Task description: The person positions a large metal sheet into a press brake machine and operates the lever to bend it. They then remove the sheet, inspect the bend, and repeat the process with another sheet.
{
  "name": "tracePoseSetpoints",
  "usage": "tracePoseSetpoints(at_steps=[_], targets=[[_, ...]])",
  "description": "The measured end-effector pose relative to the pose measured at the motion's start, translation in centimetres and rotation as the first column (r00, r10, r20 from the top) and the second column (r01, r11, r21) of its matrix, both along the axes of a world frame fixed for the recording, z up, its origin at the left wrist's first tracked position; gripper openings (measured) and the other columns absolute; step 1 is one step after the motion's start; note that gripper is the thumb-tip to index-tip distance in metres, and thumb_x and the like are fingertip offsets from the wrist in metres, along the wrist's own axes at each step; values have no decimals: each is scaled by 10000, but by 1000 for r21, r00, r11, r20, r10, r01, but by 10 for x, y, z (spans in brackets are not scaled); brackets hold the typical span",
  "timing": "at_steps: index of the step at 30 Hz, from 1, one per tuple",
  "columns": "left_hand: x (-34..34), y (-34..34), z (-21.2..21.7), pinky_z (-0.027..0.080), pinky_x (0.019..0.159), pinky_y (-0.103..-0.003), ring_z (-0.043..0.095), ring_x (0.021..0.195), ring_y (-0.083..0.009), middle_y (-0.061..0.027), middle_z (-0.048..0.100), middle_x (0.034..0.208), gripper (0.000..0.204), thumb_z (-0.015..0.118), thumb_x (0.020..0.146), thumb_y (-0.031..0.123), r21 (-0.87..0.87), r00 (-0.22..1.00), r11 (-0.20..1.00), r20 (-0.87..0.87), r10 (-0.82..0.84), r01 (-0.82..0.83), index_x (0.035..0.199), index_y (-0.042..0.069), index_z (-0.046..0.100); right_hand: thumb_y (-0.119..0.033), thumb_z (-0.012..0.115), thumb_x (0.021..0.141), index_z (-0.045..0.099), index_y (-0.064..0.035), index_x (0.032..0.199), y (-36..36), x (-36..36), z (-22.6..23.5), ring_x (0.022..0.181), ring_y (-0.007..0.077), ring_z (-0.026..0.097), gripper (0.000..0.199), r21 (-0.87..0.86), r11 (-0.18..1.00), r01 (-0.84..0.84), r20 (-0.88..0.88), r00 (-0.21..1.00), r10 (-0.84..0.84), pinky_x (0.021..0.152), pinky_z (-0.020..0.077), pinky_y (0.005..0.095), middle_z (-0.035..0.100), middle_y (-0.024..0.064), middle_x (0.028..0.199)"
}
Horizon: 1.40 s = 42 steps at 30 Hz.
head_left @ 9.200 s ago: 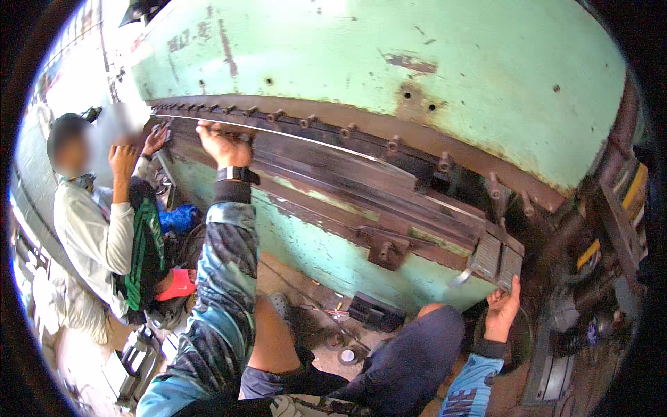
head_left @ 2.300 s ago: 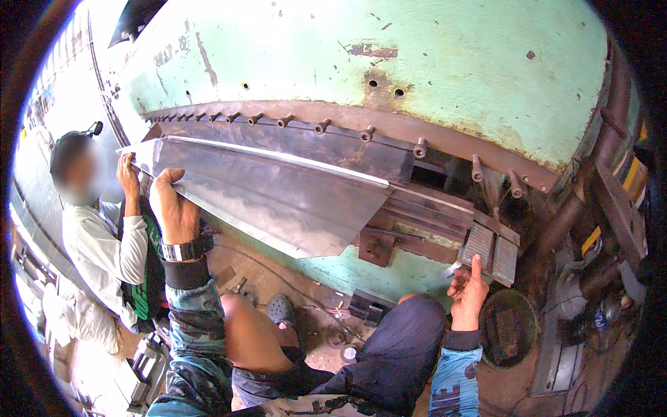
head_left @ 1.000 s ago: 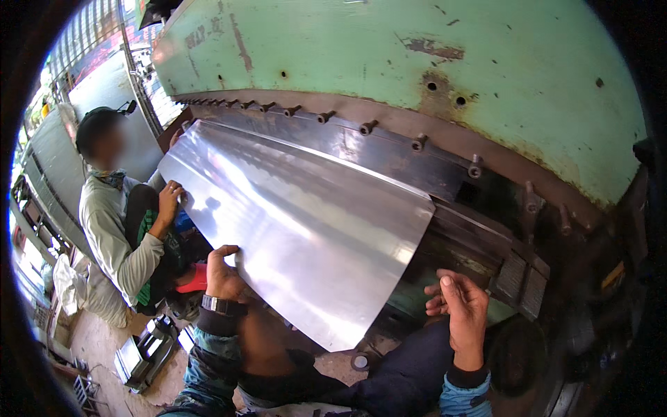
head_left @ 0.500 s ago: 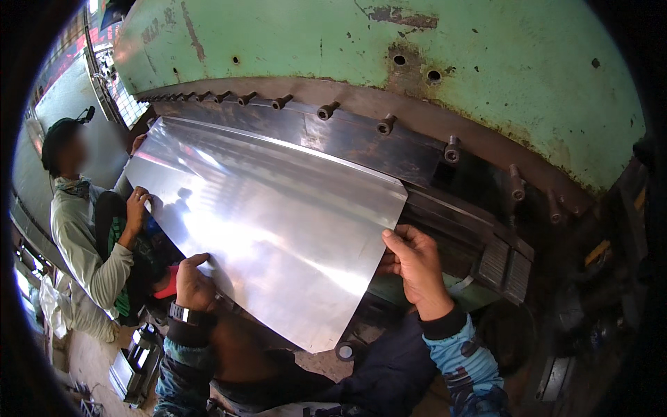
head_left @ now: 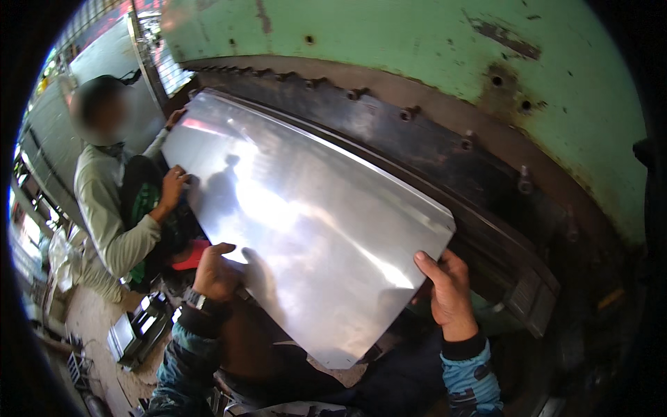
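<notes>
A large shiny metal sheet [head_left: 306, 215] lies slanted in front of the green press machine [head_left: 431, 62], its far edge against the dark steel bar [head_left: 445, 153]. My left hand [head_left: 215, 271] grips the sheet's near left edge, a watch on the wrist. The sheet's right edge is held by my right hand [head_left: 448, 292], thumb on top. A co-worker in a pale long-sleeved shirt [head_left: 104, 208] sits at the left and holds the sheet's far left end with a hand [head_left: 172, 187].
The machine's dark lower jaw and bolted brackets [head_left: 528, 299] stick out at the right. A grey box-like object [head_left: 135, 333] and scattered items lie on the dirty floor at lower left. My knees sit under the sheet.
The metal sheet has come out of the machine and swung down toward me. My right hand moved up from my knee and took hold of the sheet's right edge.
</notes>
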<state>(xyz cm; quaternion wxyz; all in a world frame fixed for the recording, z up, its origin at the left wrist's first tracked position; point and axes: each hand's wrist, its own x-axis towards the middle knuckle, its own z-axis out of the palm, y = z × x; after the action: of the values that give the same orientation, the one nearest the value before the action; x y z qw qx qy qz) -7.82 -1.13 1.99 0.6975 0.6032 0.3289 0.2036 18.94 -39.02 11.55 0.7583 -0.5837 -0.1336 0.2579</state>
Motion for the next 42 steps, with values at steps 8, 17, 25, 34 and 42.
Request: tracePoseSetpoints(at_steps=[8, 17, 25, 34, 42], targets=[[21, -6, 45, 530, 997, -540, 654, 1059, -371, -189, 654, 1099, 363, 498, 1007, 223, -616, 956, 755, -289, 46, -222, 1196, -81, 557, -150, 728, 976, 718, 7, 1098, 1, -27, 8, 770, 87, 638, 199, 130, 991, 0, 101, 995, -13, 663, 512, 258, 712, 37, 950], [50, -60, 104, 303, 1216, -354, 337, 1533, -293, -218, 382, 1638, 841, 671, 896, 35, 31, 994, 998, -96, 58, -55, 1629, -35, 266, -142, 710, 992, 723, 13, 1074, 0, -43, 9, 835, 57, 546, 176, 162, 986, 47, 272, 958, -91, 760, 431, 238, 674, -3, 942], [157, -112, 152, 228, 1238, -633, 232, 1570, -438, -238, 217, 1699, 785, 682, 971, 146, 993, 959, 118, 13, -283, 22, 1646, 155, 282, -136, 705, 965, 713, 45, 1097, 2, -41, -2, 922, 109, 585, 224, 166, 984, 69, 303, 946, -118, 843, 443, 281, 691, 41, 1014], [239, -128, 135, 250, 1253, -623, 595, 1068, -265, -88, 549, 979, 297, 689, 865, 101, 960, 885, -150, 152, -439, -239, 1159, 63, 690, -105, 686, 944, 681, 76, 1216, 1, -30, -19, 1030, 189, 648, 326, 141, 980, 141, 263, 949, -174, 951, 474, 322, 718, 106, 1112], [260, -127, 115, 294, 1236, -593, 593, 975, -266, -74, 534, 925, 175, 633, 853, 56, 962, 868, -102, 180, -462, -254, 1026, 78, 648, -102, 685, 934, 670, 72, 1242, -1, -22, -22, 1062, 226, 652, 354, 70, 979, 193, 238, 950, -205, 976, 486, 368, 708, 134, 1160]])
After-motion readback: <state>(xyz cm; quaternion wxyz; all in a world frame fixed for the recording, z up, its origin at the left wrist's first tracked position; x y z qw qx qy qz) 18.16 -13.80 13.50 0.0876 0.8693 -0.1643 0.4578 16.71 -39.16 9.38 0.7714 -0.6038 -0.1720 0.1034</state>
